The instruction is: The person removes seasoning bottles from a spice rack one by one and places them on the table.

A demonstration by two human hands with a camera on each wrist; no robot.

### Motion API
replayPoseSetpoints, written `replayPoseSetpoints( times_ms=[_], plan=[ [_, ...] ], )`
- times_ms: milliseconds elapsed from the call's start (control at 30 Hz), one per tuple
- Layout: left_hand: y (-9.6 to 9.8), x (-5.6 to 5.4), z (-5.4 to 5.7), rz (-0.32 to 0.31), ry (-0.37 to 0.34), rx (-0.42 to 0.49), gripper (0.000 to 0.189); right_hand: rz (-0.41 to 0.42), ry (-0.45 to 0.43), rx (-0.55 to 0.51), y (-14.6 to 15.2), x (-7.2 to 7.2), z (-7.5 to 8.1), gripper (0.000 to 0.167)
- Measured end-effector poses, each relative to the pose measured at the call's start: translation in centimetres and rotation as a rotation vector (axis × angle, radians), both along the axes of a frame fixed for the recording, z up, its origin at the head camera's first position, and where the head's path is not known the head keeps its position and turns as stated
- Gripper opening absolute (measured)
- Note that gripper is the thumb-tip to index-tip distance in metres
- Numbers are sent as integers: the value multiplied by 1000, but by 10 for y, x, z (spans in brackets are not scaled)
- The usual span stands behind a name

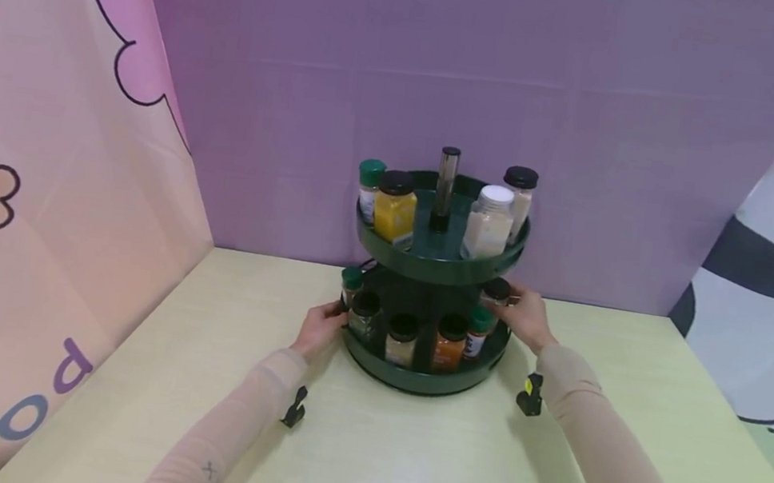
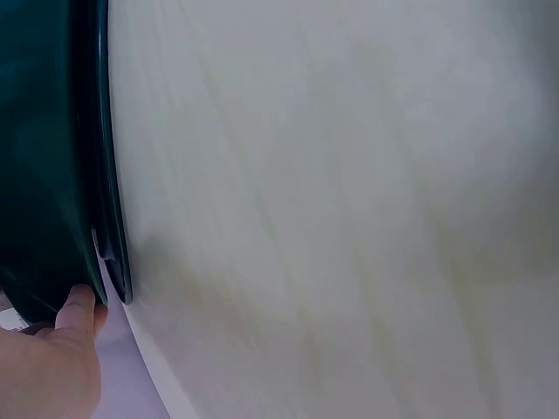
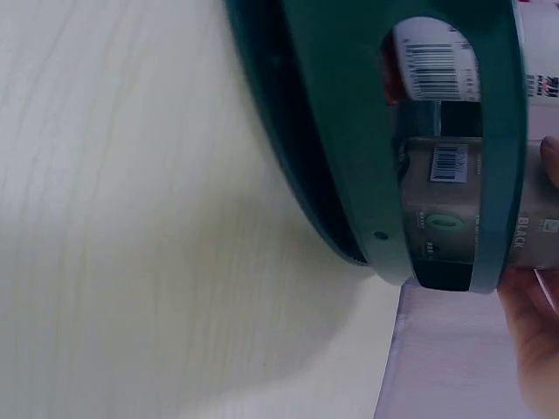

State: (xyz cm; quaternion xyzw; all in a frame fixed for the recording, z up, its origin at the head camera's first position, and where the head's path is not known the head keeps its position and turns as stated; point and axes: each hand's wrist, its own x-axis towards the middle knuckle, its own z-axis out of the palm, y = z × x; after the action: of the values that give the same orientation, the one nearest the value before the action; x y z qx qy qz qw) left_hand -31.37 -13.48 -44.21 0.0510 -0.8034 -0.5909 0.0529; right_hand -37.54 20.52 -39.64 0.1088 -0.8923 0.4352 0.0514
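Observation:
A dark green two-tier round spice rack (image 1: pixel 419 381) stands on the table with jars on both tiers. At its left side my left hand (image 1: pixel 320 330) pinches the lower tier's rim; in the left wrist view the thumb (image 2: pixel 77 310) lies over the rim edge. On the right, my right hand (image 1: pixel 525 320) holds a black-lidded spice jar (image 1: pixel 495 290) at the back of the lower tier. The right wrist view shows that jar (image 3: pixel 537 209), with "BLACK" on its label, behind the slotted rim, fingers on both sides of it. Its lid is out of that view.
Beside the held jar is a green-lidded jar (image 1: pixel 479 332). An orange jar (image 1: pixel 450 344) and a beige jar (image 1: pixel 400 341) stand along the front. Above, the upper tier carries a yellow jar (image 1: pixel 395 212) and a white-lidded jar (image 1: pixel 488 226). A purple backdrop (image 1: pixel 300 118) hangs behind.

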Motion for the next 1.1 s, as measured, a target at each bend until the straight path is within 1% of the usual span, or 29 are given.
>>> replayPoseSetpoints(
  times_ms=[133, 367, 533, 700, 800, 867, 1100],
  plan=[
    [-1, 0, 0, -4, -10, -4, 41, -12, 34, 23, -2, 2, 1, 42],
    [-1, -1, -1, -6, -39, 3, 43, -17, 18, 25, -4, 4, 2, 41],
    [-1, -1, -3, -11, -54, 19, 44, -18, 23, 37, -4, 3, 1, 40],
    [0, -1, -3, -11, -51, 19, 44, -16, 35, 50, -4, 3, 0, 39],
    [0, -2, -3, -15, -41, 2, 43, -16, 40, 55, -3, 4, 0, 37],
    [0, -1, -2, -13, -35, -3, 43, -17, 39, 58, -3, 5, 1, 38],
    [0, -1, 0, -10, -50, 12, 44, -18, 29, 64, -3, 7, 7, 39]
  ],
)
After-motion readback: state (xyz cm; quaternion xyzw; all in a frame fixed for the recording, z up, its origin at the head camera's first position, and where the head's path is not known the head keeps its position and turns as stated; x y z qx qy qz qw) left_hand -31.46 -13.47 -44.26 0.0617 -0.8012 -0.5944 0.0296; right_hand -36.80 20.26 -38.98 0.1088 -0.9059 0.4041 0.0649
